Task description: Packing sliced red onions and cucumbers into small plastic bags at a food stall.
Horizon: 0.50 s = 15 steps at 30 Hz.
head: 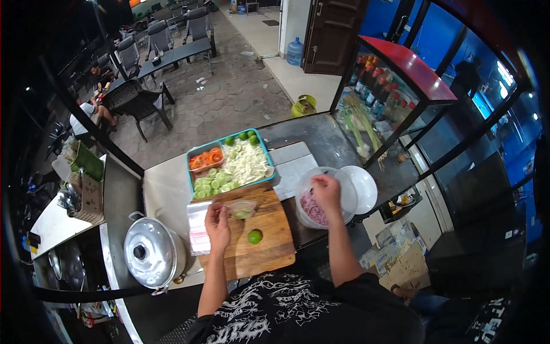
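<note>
Over the wooden cutting board (270,215), my left hand (218,221) grips a small clear plastic bag (242,209) by its edge; pale green pieces lie inside it. A green lime (255,236) rests on the board. My right hand (326,191) is above a round plastic tub (349,195) of sliced shallots (313,210), fingers bent inward; whether they pinch any slices cannot be told. Flat plastic bags (198,232) lie at the board's left edge. Behind the board, a turquoise-rimmed tray (273,172) holds shredded cabbage (247,162), cucumber slices (211,182), limes and a tub of sliced tomatoes (207,160).
A lidded aluminium pot (150,253) stands left of the board. White plates (363,189) sit beside the shallot tub. At the right, a red-topped glass case (412,64) holds bottles and leafy stalks (361,118). Black posts frame the counter. Other people are some way off.
</note>
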Each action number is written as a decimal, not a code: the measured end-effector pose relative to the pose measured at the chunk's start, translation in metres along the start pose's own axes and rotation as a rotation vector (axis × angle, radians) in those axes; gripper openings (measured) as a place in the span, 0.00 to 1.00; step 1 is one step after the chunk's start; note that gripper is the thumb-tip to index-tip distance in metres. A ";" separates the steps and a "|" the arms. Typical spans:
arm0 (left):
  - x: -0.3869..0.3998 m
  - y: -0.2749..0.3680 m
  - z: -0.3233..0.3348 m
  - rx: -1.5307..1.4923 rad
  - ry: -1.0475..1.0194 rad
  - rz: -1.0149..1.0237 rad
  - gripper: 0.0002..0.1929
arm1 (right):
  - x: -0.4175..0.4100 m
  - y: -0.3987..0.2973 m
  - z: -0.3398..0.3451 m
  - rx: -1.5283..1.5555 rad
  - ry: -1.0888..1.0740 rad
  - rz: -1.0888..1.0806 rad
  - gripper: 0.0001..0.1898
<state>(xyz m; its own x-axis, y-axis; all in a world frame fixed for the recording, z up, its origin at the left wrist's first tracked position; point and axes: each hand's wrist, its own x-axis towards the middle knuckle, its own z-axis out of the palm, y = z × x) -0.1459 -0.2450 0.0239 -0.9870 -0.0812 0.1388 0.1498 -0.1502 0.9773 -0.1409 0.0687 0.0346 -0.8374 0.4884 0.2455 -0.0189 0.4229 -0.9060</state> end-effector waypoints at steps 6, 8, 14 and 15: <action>-0.003 -0.003 0.013 -0.002 0.073 -0.024 0.05 | 0.046 0.066 -0.031 -0.314 -0.327 0.482 0.13; -0.009 0.000 0.015 0.017 0.138 -0.028 0.05 | 0.044 0.041 -0.024 -0.248 -0.379 0.544 0.13; -0.011 0.000 0.035 0.067 0.224 -0.020 0.04 | 0.049 0.026 -0.018 -0.698 -0.453 -0.016 0.17; -0.012 0.003 0.037 0.048 0.225 -0.015 0.04 | 0.050 0.025 -0.016 -0.695 -0.467 -0.026 0.17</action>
<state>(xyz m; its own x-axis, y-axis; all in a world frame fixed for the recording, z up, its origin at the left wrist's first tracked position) -0.1355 -0.2078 0.0307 -0.9502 -0.2983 0.0904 0.1272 -0.1064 0.9861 -0.1744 0.1160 0.0292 -0.9845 0.1701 -0.0436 0.1715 0.8788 -0.4454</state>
